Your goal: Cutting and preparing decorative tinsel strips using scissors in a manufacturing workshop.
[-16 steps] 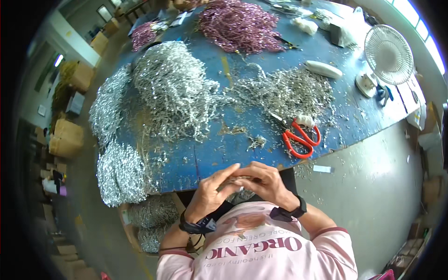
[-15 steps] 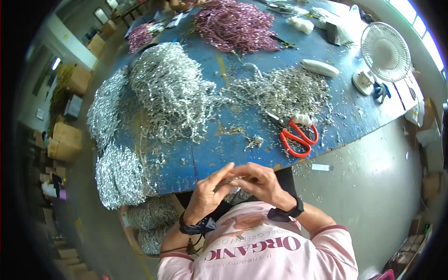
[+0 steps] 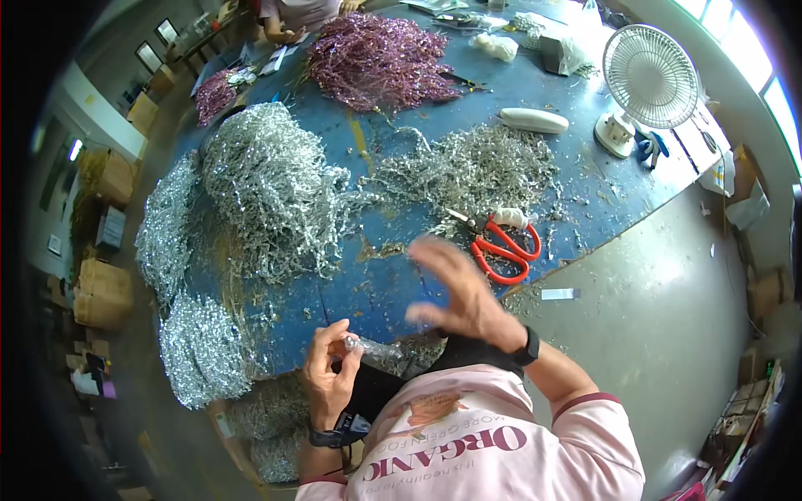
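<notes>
My left hand (image 3: 329,367) is closed at the front edge of the table, pinching the end of a silver tinsel bundle (image 3: 378,351) that trails over my lap. Raised over the table edge, my right hand (image 3: 462,294) is open and slightly blurred, its fingers apart and nothing in it. Just beyond it lie red-handled scissors (image 3: 507,257), blades pointing up and left. A roll of white string (image 3: 508,219) touches their handles. Behind these spreads a loose pile of silver tinsel pieces (image 3: 484,167).
A big silver tinsel heap (image 3: 267,192) and tied silver bundles (image 3: 200,351) cover the table's left side. Farther back are a pink tinsel pile (image 3: 376,63), a white fan (image 3: 650,79) and dark-handled pliers (image 3: 464,82). Another person (image 3: 305,12) is at the far edge.
My hands, together before, have come apart. The right one has moved forward toward the scissors and opened; the left keeps the tinsel bundle. The view has shifted, bringing the other person into sight.
</notes>
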Available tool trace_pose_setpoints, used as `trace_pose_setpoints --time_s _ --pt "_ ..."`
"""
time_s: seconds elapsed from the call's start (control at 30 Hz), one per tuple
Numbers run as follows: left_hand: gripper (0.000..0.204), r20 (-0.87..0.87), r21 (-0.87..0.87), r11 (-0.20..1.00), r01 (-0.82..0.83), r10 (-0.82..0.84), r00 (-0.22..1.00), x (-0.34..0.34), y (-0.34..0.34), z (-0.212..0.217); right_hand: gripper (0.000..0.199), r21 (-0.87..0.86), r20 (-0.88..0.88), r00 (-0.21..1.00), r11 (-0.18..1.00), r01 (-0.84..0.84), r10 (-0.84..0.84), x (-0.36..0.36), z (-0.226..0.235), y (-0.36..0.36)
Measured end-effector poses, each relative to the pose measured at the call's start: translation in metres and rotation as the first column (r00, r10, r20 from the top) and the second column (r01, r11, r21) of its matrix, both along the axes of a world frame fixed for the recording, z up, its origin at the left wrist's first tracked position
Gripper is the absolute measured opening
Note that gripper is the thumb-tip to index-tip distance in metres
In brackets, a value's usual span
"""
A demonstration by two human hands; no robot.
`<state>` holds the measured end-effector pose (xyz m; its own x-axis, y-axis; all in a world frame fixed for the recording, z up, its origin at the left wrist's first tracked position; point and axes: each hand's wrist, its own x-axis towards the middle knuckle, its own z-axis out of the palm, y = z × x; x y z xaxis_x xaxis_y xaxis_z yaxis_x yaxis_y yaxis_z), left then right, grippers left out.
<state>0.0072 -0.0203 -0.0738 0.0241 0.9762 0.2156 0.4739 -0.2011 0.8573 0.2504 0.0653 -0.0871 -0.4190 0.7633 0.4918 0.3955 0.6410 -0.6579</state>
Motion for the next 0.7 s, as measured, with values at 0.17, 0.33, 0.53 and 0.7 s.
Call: trace_pose_setpoints --time_s 0.17,0.33,0.53,0.7 --pt "0.024 0.546 -0.012 0.958 0.288 -0.235 0.804 -0.002 0.004 0.010 0.068 -0.645 -0.307 0.843 0.555 -0.525 0.442 -0.045 -0.012 -0.041" --pt "0.017 0.540 -0.090 0.994 0.058 0.000 0.842 -0.032 0.003 -0.006 0.041 -0.656 -0.287 0.862 0.569 -0.495 0.419 -0.005 -0.040 -0.036" --pt "0.008 0.193 -0.213 0.976 -0.055 0.097 0.976 -0.049 -0.001 -0.048 0.045 -0.758 -0.216 0.962 0.592 -0.275 0.170 0.031 -0.007 -0.022" --pt "0.014 -0.135 0.132 0.985 -0.109 0.127 0.983 -0.045 0.021 -0.049 0.036 -0.073 0.264 0.964 0.996 0.044 -0.023 0.012 -0.031 -0.006"
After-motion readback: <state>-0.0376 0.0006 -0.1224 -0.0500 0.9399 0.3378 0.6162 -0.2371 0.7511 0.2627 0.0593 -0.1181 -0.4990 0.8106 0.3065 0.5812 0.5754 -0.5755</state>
